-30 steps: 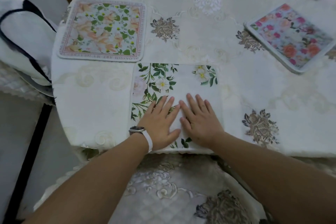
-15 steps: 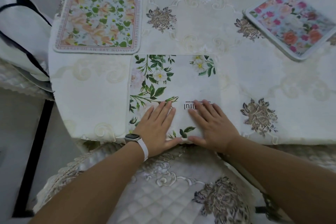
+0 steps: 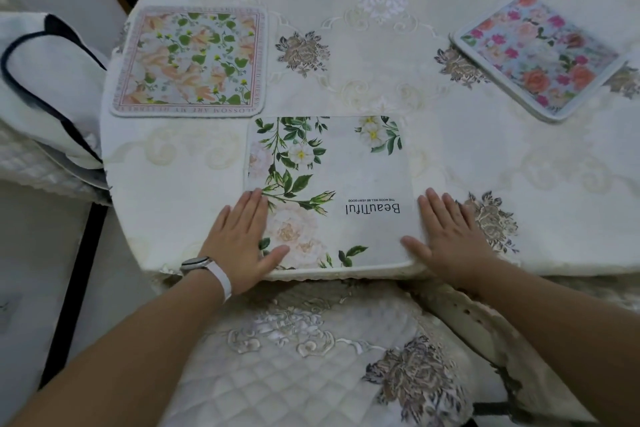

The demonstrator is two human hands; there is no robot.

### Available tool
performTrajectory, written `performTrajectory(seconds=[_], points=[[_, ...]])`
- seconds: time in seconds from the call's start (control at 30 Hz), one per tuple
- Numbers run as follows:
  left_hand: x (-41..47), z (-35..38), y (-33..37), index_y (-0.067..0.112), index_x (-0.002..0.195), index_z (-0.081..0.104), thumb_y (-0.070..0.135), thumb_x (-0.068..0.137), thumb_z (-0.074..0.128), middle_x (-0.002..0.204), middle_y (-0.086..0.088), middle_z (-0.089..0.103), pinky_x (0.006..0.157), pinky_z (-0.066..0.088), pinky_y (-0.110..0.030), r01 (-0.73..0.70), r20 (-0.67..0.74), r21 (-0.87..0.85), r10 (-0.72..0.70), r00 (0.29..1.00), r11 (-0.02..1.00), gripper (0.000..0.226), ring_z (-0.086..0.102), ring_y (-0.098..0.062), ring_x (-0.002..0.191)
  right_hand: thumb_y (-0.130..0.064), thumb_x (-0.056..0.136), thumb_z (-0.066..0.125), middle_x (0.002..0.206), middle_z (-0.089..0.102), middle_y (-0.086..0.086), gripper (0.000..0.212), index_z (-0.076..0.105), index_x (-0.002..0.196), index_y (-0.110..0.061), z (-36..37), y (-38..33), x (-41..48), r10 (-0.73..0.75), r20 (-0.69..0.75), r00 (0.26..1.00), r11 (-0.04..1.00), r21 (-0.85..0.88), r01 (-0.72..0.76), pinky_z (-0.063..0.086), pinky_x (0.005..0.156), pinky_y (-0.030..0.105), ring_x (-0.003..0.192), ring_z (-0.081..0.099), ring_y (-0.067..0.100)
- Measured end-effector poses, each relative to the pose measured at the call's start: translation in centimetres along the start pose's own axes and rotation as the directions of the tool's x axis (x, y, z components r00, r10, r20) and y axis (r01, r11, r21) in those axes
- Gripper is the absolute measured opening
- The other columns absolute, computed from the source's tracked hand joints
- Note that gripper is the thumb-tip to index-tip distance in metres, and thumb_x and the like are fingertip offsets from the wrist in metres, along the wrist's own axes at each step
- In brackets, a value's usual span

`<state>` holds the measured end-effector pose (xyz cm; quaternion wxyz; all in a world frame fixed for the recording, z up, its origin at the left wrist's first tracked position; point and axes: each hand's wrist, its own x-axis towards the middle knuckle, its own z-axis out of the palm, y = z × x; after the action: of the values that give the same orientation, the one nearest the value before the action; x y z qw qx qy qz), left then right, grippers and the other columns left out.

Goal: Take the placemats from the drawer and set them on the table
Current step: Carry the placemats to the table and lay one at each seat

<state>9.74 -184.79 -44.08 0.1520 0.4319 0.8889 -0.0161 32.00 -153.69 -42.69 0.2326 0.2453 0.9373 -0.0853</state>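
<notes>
A white placemat [image 3: 346, 166] printed with green leaves, white flowers and the word "Beautiful" lies flat at the near edge of the round table [image 3: 381, 45]. My left hand [image 3: 242, 243] lies flat with straight fingers on its left edge, a watch on the wrist. My right hand [image 3: 446, 236] lies flat on its right edge. A peach-and-green floral placemat [image 3: 190, 59] lies at the table's far left. A pink-and-red rose placemat [image 3: 543, 52] lies at the far right.
An embroidered cream tablecloth covers the table. A chair with a quilted embroidered cushion [image 3: 311, 357] stands right below the near edge. A white cushion with dark piping [image 3: 45, 87] sits on a chair at the left. Grey floor [image 3: 27, 253] shows at the lower left.
My two hands have slid apart from the middle of the white placemat out to its left and right edges, uncovering the printed word.
</notes>
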Motion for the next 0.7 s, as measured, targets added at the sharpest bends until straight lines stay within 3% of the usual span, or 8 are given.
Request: performTrajectory(seconds=[0.17, 0.23, 0.37, 0.57, 0.7], points=[[-0.9, -0.5, 0.2, 0.011, 0.155, 0.007, 0.072, 0.087, 0.005, 0.162, -0.004, -0.002, 0.12, 0.008, -0.039, 0.101, 0.018, -0.085, -0.1, 0.995, 0.991, 0.092, 0.0, -0.018, 0.149, -0.058, 0.097, 0.033, 0.165, -0.005, 0.007, 0.078, 0.006, 0.156, -0.015, -1.3, -0.3, -1.1, 0.038, 0.023, 0.999, 0.996, 0.079, -0.039, 0.006, 0.123, 0.045, 0.151, -0.003, 0.026], [-0.8, -1.2, 0.3, 0.006, 0.152, 0.024, 0.069, 0.088, 0.016, 0.161, -0.01, 0.017, 0.118, 0.022, -0.04, 0.105, 0.0, -0.101, -0.106, 0.994, 0.989, 0.09, 0.019, -0.024, 0.147, -0.05, 0.097, 0.042, 0.164, 0.008, 0.009, 0.07, 0.02, 0.152, -0.013, -2.1, 0.0, -1.9, 0.032, 0.014, 0.999, 0.992, 0.118, -0.033, 0.016, 0.122, 0.043, 0.151, 0.008, 0.026], [0.1, -2.8, 1.7, 0.005, 0.13, 0.057, 0.051, 0.085, 0.032, 0.137, -0.013, 0.053, 0.099, 0.045, -0.042, 0.106, -0.095, -0.193, -0.126, 0.987, 0.976, 0.069, 0.051, -0.031, 0.124, -0.039, 0.096, 0.046, 0.148, 0.033, 0.007, 0.052, 0.042, 0.139, -0.01, -3.2, 0.9, -3.3, 0.017, 0.046, 0.999, 0.975, 0.223, -0.026, 0.032, 0.113, 0.038, 0.141, 0.031, 0.028], [1.0, -4.5, 6.8, 0.01, 0.138, 0.052, 0.035, 0.083, 0.047, 0.143, -0.011, 0.049, 0.109, 0.034, -0.039, 0.047, -0.138, -0.331, -0.098, 0.986, 0.943, 0.06, 0.043, -0.027, 0.132, -0.036, 0.097, 0.048, 0.144, 0.042, -0.002, 0.049, 0.042, 0.143, -0.021, -5.0, 2.6, -4.8, 0.049, 0.03, 0.998, 0.941, 0.335, -0.056, 0.042, 0.101, 0.036, 0.126, 0.046, 0.019], [0.9, -5.6, 11.7, 0.015, 0.143, 0.043, 0.04, 0.086, 0.043, 0.147, -0.005, 0.045, 0.111, 0.024, -0.029, 0.007, -0.133, -0.373, -0.062, 0.989, 0.928, 0.062, 0.038, -0.021, 0.135, -0.037, 0.097, 0.049, 0.142, 0.047, -0.003, 0.046, 0.045, 0.141, -0.023, -6.2, 4.9, -5.0, 0.045, -0.019, 0.999, 0.92, 0.391, -0.034, 0.042, 0.098, 0.033, 0.123, 0.048, 0.016]])
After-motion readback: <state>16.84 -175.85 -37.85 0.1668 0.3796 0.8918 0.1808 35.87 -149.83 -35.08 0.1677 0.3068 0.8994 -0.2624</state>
